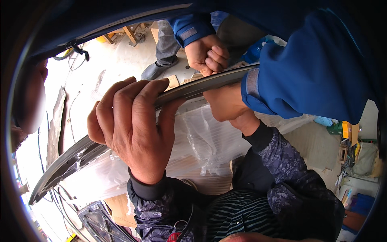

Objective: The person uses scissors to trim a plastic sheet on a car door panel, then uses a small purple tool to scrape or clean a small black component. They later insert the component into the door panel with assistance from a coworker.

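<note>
A long, curved dark grey strip (pixel 225 77) with a grooved edge runs from the lower left up to the upper right. My left hand (pixel 135 115) grips it, four fingers over the far edge and the thumb on the near side. My right hand (pixel 246 122) shows only near the wrist; its fingers are hidden behind a co-worker's hand (pixel 223 101) under the strip. That co-worker, in blue sleeves, has the other hand (pixel 207 54) curled at the strip's far edge. Clear plastic film (pixel 205 139) lies below the strip.
Another person (pixel 32 97) is partly visible at the left edge. Black cables (pixel 64 205) and a dark framed panel (pixel 100 222) lie at the lower left. A grey shoe (pixel 159 69) stands on the far floor. Mixed items, including a yellow box (pixel 346 130), sit at the right.
</note>
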Action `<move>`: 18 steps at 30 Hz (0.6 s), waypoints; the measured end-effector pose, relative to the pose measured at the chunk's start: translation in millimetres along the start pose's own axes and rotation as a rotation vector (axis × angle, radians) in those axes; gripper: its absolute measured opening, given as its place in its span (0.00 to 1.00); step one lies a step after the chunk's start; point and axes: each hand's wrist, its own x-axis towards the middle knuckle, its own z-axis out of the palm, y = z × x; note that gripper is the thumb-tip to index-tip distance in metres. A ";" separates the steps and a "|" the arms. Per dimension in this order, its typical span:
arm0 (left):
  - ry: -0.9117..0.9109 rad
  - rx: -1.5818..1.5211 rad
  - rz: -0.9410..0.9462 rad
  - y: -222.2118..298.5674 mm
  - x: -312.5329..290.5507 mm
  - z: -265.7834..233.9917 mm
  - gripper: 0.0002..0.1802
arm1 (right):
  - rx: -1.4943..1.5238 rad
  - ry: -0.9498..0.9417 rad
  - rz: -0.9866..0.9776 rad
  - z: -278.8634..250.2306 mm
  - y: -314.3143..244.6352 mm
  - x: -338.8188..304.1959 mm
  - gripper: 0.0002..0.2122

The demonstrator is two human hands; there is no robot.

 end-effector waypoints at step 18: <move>-0.001 0.010 -0.023 -0.3 0.6 2.4 0.24 | 0.333 0.102 0.201 9.8 -19.5 0.0 0.33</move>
